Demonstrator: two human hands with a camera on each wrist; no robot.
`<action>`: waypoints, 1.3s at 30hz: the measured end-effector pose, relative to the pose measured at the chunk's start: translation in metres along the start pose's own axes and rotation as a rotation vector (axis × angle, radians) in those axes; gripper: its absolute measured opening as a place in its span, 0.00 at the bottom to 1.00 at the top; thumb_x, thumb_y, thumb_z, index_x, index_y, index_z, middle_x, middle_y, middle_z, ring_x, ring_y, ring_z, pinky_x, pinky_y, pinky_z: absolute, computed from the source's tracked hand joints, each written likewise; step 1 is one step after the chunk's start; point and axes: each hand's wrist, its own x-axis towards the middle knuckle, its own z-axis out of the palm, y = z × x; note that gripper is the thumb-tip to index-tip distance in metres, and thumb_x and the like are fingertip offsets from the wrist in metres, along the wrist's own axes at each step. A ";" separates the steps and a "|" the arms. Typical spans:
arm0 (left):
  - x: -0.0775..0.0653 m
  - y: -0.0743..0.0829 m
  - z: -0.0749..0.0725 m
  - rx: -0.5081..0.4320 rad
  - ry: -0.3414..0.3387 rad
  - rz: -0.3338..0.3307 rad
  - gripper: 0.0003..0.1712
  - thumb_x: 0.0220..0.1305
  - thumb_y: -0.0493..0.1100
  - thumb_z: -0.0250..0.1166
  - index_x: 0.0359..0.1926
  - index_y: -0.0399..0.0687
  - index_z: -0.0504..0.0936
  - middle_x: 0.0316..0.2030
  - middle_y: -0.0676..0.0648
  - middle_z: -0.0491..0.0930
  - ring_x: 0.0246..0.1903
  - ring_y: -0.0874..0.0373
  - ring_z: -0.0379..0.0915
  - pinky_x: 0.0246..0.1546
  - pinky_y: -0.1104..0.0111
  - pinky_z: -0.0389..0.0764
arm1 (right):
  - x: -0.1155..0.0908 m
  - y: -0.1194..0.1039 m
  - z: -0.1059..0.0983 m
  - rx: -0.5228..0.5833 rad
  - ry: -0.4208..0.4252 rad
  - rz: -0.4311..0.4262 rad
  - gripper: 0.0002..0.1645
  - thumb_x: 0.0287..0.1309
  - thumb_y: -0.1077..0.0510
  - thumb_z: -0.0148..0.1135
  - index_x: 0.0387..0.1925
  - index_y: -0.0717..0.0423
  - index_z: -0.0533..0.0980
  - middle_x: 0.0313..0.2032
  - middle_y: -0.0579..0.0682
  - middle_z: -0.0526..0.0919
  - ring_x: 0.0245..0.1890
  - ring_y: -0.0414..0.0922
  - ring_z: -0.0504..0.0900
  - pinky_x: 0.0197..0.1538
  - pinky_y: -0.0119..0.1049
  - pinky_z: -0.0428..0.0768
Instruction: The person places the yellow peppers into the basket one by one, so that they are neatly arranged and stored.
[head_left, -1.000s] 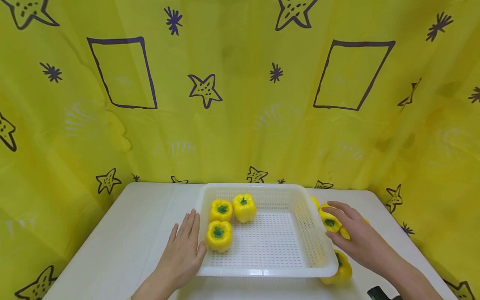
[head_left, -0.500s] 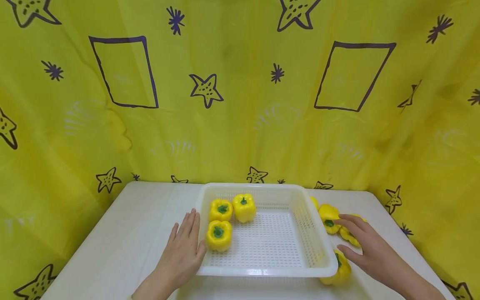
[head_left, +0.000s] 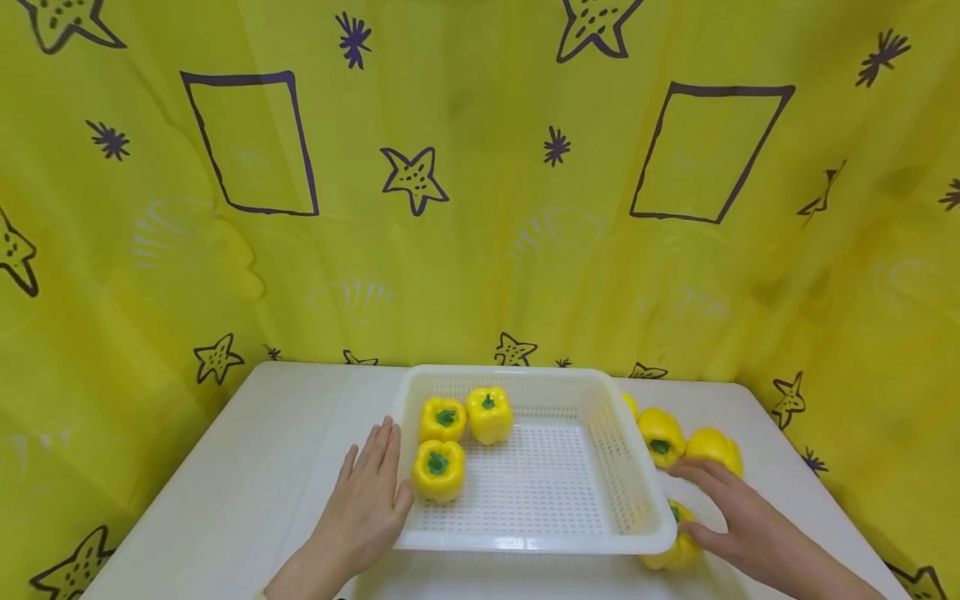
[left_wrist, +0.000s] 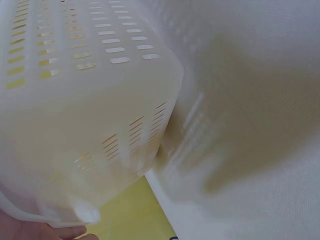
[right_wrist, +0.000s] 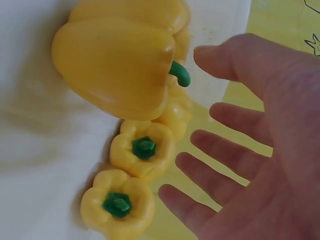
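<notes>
My left hand (head_left: 363,500) rests with straight fingers along the left rim of a white plastic basket (head_left: 525,543). In the left wrist view its fingertips show beneath the rim of the slotted basket (left_wrist: 90,110). Inside the basket, on its left side, are three yellow bell peppers (head_left: 438,472) with green stems. My right hand (head_left: 750,521) is spread beside the basket's right side, holding nothing. Closest to it is a yellow bell pepper (head_left: 675,542) at the basket's front right corner. The right wrist view shows this pepper (right_wrist: 115,65) large, its stem facing the thumb, apart from the fingers.
More yellow bell peppers lie on the white table (head_left: 202,483) right of the basket, including one pepper (head_left: 662,437) and another pepper (head_left: 715,451) beyond the right hand. A yellow patterned curtain (head_left: 480,250) hangs behind and at both sides of the table.
My right hand has moved from the far peppers toward me, to the near pepper at the basket's front right corner. My left hand has stayed at the rim.
</notes>
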 end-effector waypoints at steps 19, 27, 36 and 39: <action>0.001 -0.001 -0.001 -0.004 -0.036 -0.016 0.39 0.72 0.49 0.49 0.76 0.34 0.51 0.78 0.38 0.46 0.77 0.41 0.43 0.74 0.40 0.48 | -0.006 0.007 0.012 0.115 -0.277 0.019 0.36 0.49 0.41 0.73 0.58 0.49 0.75 0.57 0.48 0.79 0.54 0.44 0.77 0.51 0.37 0.81; 0.002 -0.001 0.001 0.006 -0.036 -0.016 0.39 0.72 0.49 0.49 0.76 0.33 0.51 0.78 0.37 0.46 0.77 0.40 0.44 0.74 0.40 0.48 | 0.005 -0.002 0.017 0.311 -0.312 0.000 0.32 0.49 0.39 0.73 0.52 0.46 0.74 0.46 0.37 0.79 0.40 0.28 0.70 0.41 0.27 0.75; 0.003 -0.001 0.002 0.010 -0.033 -0.027 0.39 0.72 0.49 0.49 0.76 0.33 0.51 0.78 0.37 0.46 0.77 0.40 0.44 0.74 0.40 0.49 | 0.008 -0.001 0.014 0.199 -0.369 0.137 0.41 0.42 0.37 0.76 0.56 0.51 0.76 0.42 0.45 0.76 0.36 0.33 0.69 0.38 0.29 0.74; 0.003 -0.001 0.002 0.009 -0.032 -0.023 0.39 0.73 0.49 0.49 0.76 0.34 0.51 0.78 0.37 0.46 0.77 0.40 0.44 0.74 0.40 0.49 | 0.009 -0.003 0.013 0.145 -0.367 0.200 0.42 0.41 0.36 0.76 0.55 0.52 0.75 0.42 0.45 0.76 0.37 0.37 0.71 0.39 0.32 0.77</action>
